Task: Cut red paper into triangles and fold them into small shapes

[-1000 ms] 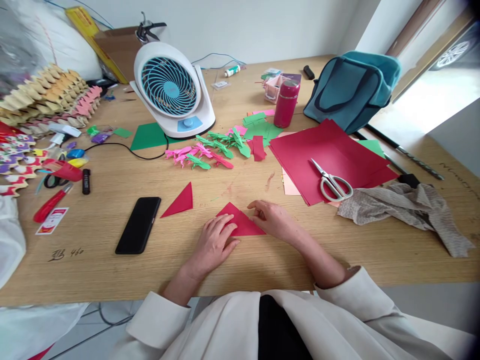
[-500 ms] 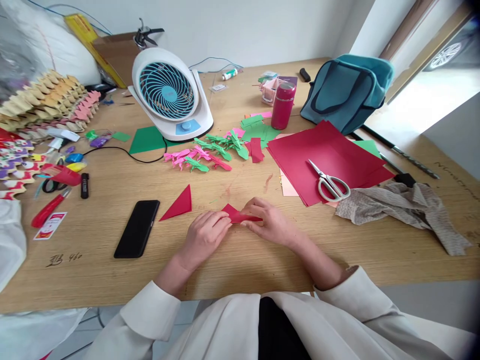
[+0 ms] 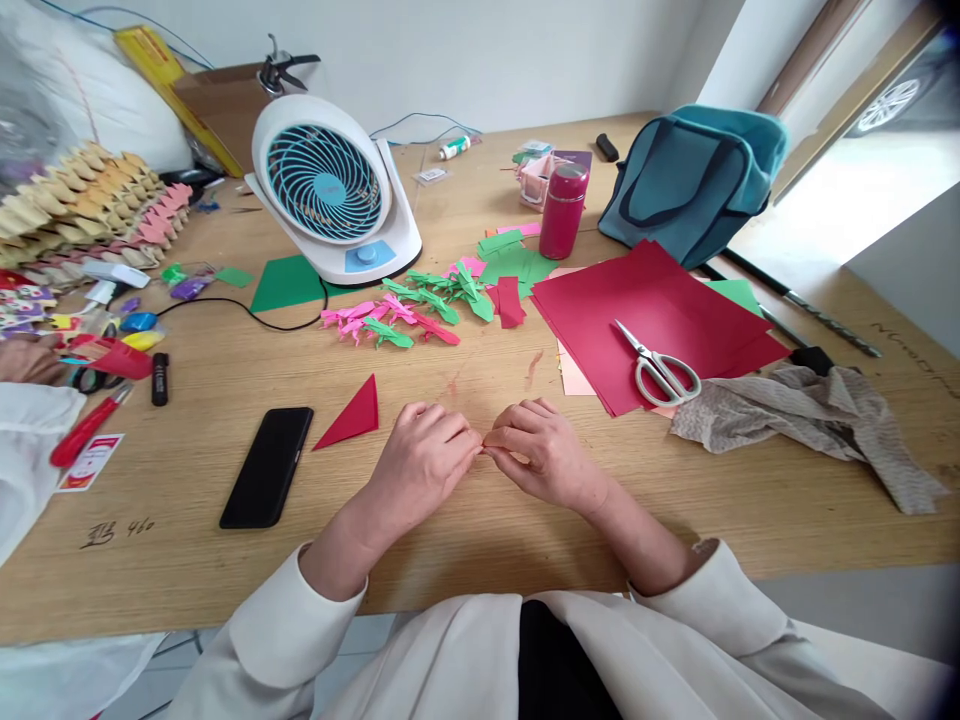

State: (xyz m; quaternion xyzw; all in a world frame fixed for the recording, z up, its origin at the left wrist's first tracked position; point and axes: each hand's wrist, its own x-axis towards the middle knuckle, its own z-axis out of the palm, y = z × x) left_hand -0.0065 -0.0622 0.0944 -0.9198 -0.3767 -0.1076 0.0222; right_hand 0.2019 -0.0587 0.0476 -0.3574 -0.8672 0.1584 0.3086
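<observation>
My left hand (image 3: 429, 452) and my right hand (image 3: 546, 456) meet fingertip to fingertip above the wooden table. Both are closed in a pinch on a small piece of folded red paper (image 3: 484, 449). Only a sliver of it shows between the fingertips; the fingers hide the rest. Left of my left hand lies a folded red paper triangle (image 3: 352, 418), apart from it. A black phone (image 3: 267, 468) rests flat beyond that triangle. White-handled scissors (image 3: 660, 372) lie on red paper sheets (image 3: 600, 300) to the right of my right hand.
Behind my hands lie several pink and green folded paper pieces (image 3: 405, 310). A fan (image 3: 330, 190), a red flask (image 3: 564, 212) and a blue bag (image 3: 690, 185) stand farther back. A crumpled cloth (image 3: 787, 410) lies right. Another person's hand (image 3: 30, 360) is at the left edge.
My hands have drawn closer together, and the red paper that showed between them is now mostly hidden. Another person's hand has come into view at the left. The view has shifted slightly.
</observation>
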